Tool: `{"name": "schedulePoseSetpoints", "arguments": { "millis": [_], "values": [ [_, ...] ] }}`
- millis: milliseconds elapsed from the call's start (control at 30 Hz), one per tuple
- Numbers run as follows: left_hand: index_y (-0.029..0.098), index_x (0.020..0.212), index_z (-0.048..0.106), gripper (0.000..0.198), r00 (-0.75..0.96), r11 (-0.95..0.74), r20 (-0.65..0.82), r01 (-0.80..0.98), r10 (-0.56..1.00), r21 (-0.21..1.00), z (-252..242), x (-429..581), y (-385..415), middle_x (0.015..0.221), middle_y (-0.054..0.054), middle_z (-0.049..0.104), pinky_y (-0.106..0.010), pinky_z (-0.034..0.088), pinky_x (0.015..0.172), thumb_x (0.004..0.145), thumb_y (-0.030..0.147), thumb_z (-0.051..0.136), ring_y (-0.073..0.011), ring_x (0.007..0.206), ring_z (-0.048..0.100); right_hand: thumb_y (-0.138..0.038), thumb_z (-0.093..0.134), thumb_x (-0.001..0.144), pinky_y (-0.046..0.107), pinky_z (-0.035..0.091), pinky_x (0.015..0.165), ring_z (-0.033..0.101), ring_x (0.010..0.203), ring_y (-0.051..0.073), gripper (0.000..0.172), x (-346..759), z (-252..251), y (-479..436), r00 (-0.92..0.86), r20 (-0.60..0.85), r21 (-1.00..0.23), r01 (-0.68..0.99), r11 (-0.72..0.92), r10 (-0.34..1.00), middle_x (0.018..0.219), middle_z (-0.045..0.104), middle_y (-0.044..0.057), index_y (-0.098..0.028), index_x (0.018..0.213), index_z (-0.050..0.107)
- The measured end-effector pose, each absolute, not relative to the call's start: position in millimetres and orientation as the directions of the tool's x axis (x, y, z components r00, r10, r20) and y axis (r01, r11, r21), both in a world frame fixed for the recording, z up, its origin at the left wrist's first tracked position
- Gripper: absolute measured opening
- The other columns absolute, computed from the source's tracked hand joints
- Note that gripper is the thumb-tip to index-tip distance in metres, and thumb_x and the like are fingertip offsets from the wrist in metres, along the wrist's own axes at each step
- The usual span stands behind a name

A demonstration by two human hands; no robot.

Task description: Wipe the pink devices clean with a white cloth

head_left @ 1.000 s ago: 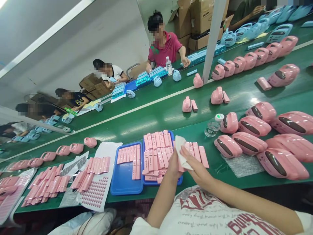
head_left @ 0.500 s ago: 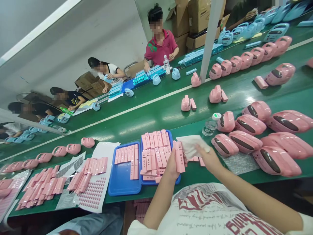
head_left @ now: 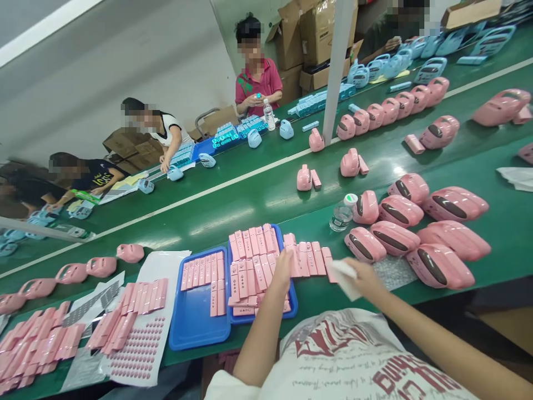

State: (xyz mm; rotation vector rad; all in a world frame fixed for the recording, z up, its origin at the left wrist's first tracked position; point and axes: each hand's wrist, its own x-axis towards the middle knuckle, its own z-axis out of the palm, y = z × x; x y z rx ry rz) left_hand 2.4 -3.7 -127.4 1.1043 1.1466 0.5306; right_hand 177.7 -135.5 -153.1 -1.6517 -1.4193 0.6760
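White cloth is hanging pinched in the right hand, right of lower centre; the left hand is lying beside pink bars, its grip impossible to tell.

"What are the pink casings made of?"
"Glossy plastic by the look, smooth, with shiny dark windows."
"And the pink strips?"
"Smooth plastic too, with a softer sheen."
"The white wipe?"
"Matt; cloth or paper, I can't tell."
"Those blue trays?"
"Smooth plastic. The green tabletop gleams; the boxes are matt cardboard."
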Motion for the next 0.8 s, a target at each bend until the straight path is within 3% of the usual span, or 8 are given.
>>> {"name": "schedulePoseSetpoints", "arguments": {
  "millis": [33,133,233,300,367,467,567,800],
  "values": [
    [0.014,0.117,0.058,0.037,0.387,0.358,-0.446,0.280,0.807,0.891,-130,3,-4,0.122,-0.010,0.061,-0.029,0.040,0.100,0.084,0.027,0.048,-0.0202,0.116,0.055,-0.036,0.043,0.082,0.032,0.046,0.055,0.061,0.069,0.024,0.028,198,-152,-137,0.343,0.093,-0.815,0.565,-0.126,0.935,0.081,0.066,0.011,-0.017,0.089,0.062],
    [0.012,0.129,0.048,0.054,0.409,0.270,-0.474,0.464,0.780,0.844,-144,6,-10,0.139,-0.013,0.047,-0.034,0.025,0.111,0.077,0.019,0.056,-0.0253,0.131,0.039,-0.041,0.052,0.076,0.033,0.044,0.058,0.060,0.078,0.028,0.039,247,-149,-140,0.680,0.019,-0.489,0.646,-0.586,0.733,0.104,0.061,0.017,-0.016,0.105,0.059],
    [0.007,0.136,0.039,0.068,0.392,0.258,-0.500,0.525,0.772,0.811,-160,6,-16,0.146,-0.018,0.035,-0.037,0.015,0.114,0.072,0.017,0.062,-0.0288,0.137,0.028,-0.044,0.053,0.076,0.031,0.040,0.054,0.059,0.068,0.025,0.032,266,-153,-140,0.658,-0.154,-0.358,0.658,-0.662,0.737,0.086,0.063,0.013,-0.016,0.090,0.061],
    [0.008,0.138,0.036,0.073,0.386,0.270,-0.522,0.544,0.761,0.794,-168,5,-17,0.146,-0.018,0.035,-0.037,0.018,0.113,0.071,0.018,0.064,-0.0291,0.136,0.029,-0.042,0.050,0.076,0.030,0.037,0.052,0.057,0.061,0.022,0.025,266,-158,-139,0.598,-0.225,-0.377,0.675,-0.634,0.769,0.070,0.061,0.008,-0.018,0.073,0.056],
    [0.012,0.139,0.034,0.073,0.384,0.307,-0.557,0.544,0.737,0.781,-171,3,-15,0.142,-0.017,0.040,-0.038,0.034,0.105,0.073,0.022,0.063,-0.0287,0.127,0.042,-0.037,0.049,0.074,0.029,0.037,0.053,0.058,0.060,0.021,0.020,263,-159,-135,0.552,-0.246,-0.432,0.673,-0.600,0.797,0.064,0.060,0.005,-0.019,0.067,0.052],
    [0.013,0.139,0.031,0.067,0.372,0.391,-0.617,0.525,0.694,0.756,-168,-2,-8,0.130,-0.019,0.050,-0.034,0.053,0.073,0.080,0.030,0.056,-0.0240,0.092,0.063,-0.037,0.053,0.067,0.029,0.039,0.056,0.059,0.062,0.022,0.018,258,-146,-125,0.461,-0.293,-0.540,0.643,-0.543,0.838,0.063,0.061,0.004,-0.020,0.065,0.051],
    [0.013,0.138,0.033,0.057,0.358,0.446,-0.637,0.486,0.683,0.752,-161,-10,6,0.121,-0.019,0.053,-0.026,0.048,0.054,0.085,0.030,0.048,-0.0153,0.069,0.062,-0.043,0.056,0.066,0.029,0.040,0.056,0.059,0.063,0.022,0.024,250,-122,-106,0.358,-0.322,-0.655,0.584,-0.479,0.876,0.064,0.063,0.004,-0.019,0.063,0.053],
    [0.016,0.140,0.024,0.065,0.312,0.423,-0.584,0.453,0.749,0.785,-149,4,72,0.104,-0.010,0.058,-0.018,0.037,0.042,0.082,0.024,0.053,-0.0046,0.048,0.049,-0.047,0.064,0.072,0.027,0.044,0.055,0.055,0.064,0.017,0.032,200,-116,3,0.378,-0.201,-0.901,0.292,-0.322,0.904,0.068,0.061,0.001,-0.016,0.070,0.057]
  ]
}}
